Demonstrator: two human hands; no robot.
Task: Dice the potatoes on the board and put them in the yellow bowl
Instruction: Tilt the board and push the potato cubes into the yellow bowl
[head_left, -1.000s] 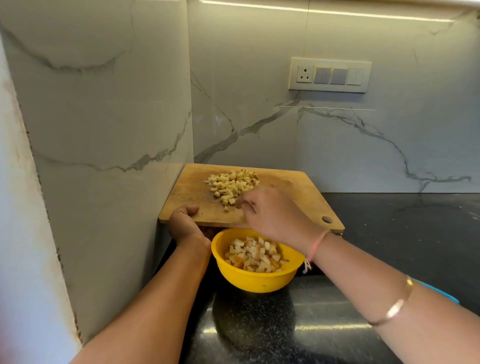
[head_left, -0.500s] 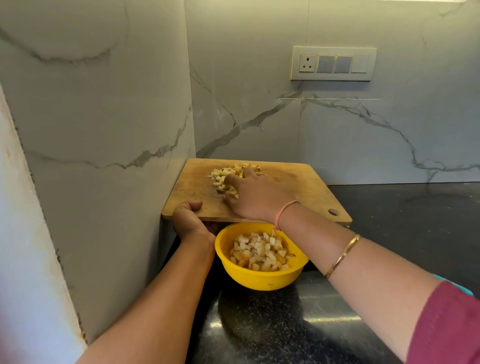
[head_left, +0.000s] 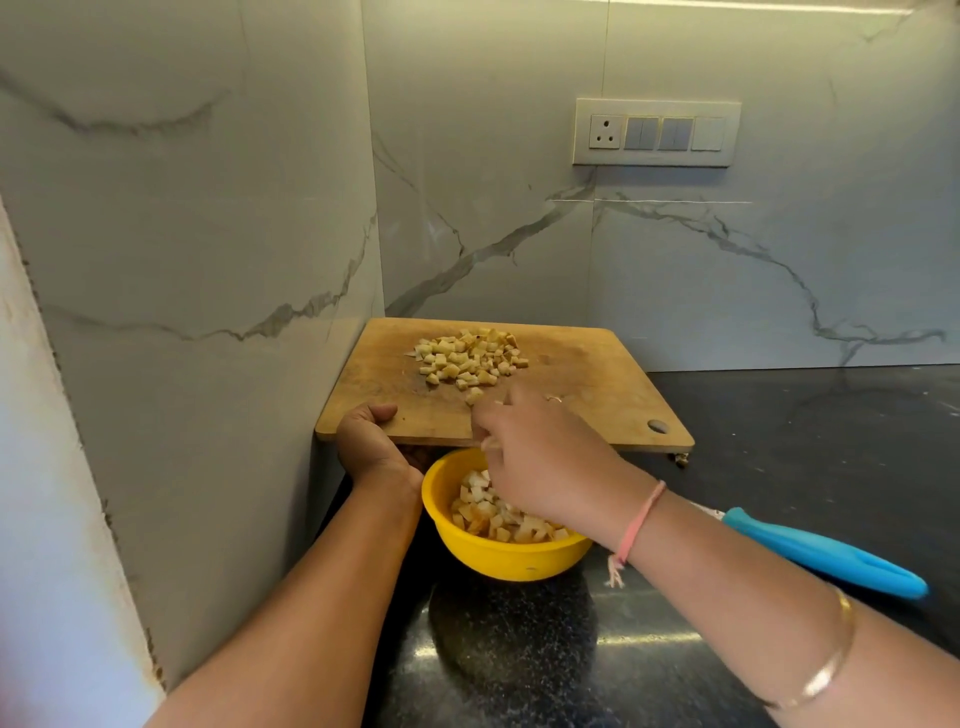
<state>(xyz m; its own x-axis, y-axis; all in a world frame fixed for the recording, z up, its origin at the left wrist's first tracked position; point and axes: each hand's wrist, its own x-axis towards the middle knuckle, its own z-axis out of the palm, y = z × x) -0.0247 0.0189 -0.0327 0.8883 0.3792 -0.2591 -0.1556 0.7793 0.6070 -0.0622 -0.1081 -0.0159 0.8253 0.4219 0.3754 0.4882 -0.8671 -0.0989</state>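
A wooden cutting board (head_left: 597, 384) sits in the counter corner with a pile of diced potato (head_left: 470, 357) at its far middle. My left hand (head_left: 366, 441) grips the board's front left edge, thumb on top. The yellow bowl (head_left: 467, 551) stands just under the board's front edge and holds several potato cubes (head_left: 488, 512). My right hand (head_left: 540, 457) hovers over the board's front edge and the bowl, its fingers curled around a few potato pieces. One loose cube (head_left: 474, 395) lies on the board by its fingertips.
A knife with a blue handle (head_left: 821, 556) lies on the dark counter (head_left: 519, 649) to the right, partly behind my right forearm. Marble walls close in on the left and back. A switch panel (head_left: 657, 132) is on the back wall.
My right hand reached into the pile on the board, then drew back toward me to the board's front edge above the bowl. My left hand kept its hold on the board.
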